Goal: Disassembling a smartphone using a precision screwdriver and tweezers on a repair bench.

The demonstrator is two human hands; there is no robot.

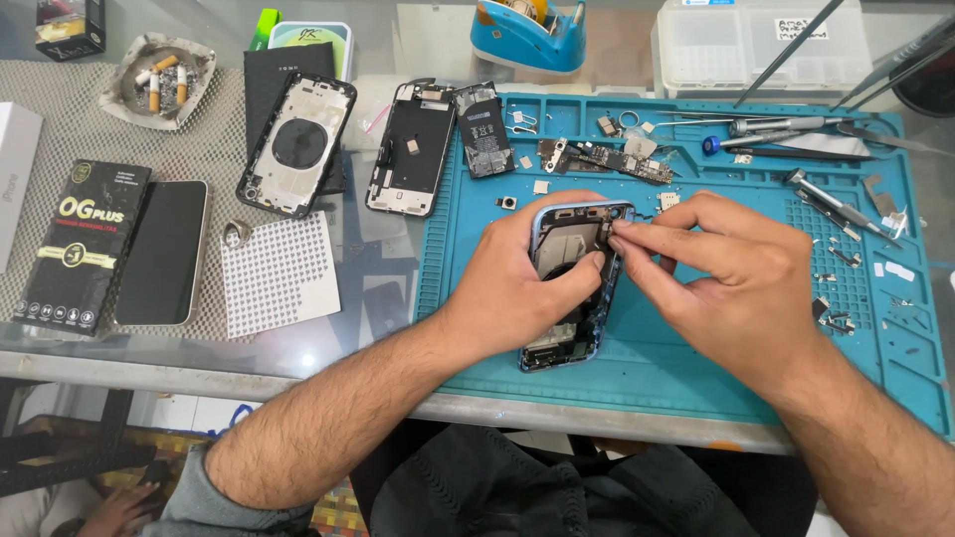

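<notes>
An opened blue phone housing (567, 343) lies on the teal repair mat (696, 368), its insides facing up. My left hand (522, 278) grips the housing from its left side, thumb laid across the middle. My right hand (726, 283) pinches at the top right corner of the housing with thumb and forefinger; whether a small part sits between the fingertips cannot be told. A phone battery (484, 129) and a logic board (607, 157) lie on the mat just beyond the housing.
Two more stripped phone housings (296, 144) (410, 149) lie left of the mat, with a black phone (162, 254), a black box (85, 249) and an ashtray (157, 82). Screwdrivers and tweezers (796, 127), screws, a clear parts box (756, 45) and a blue tape dispenser (527, 38) crowd the far right.
</notes>
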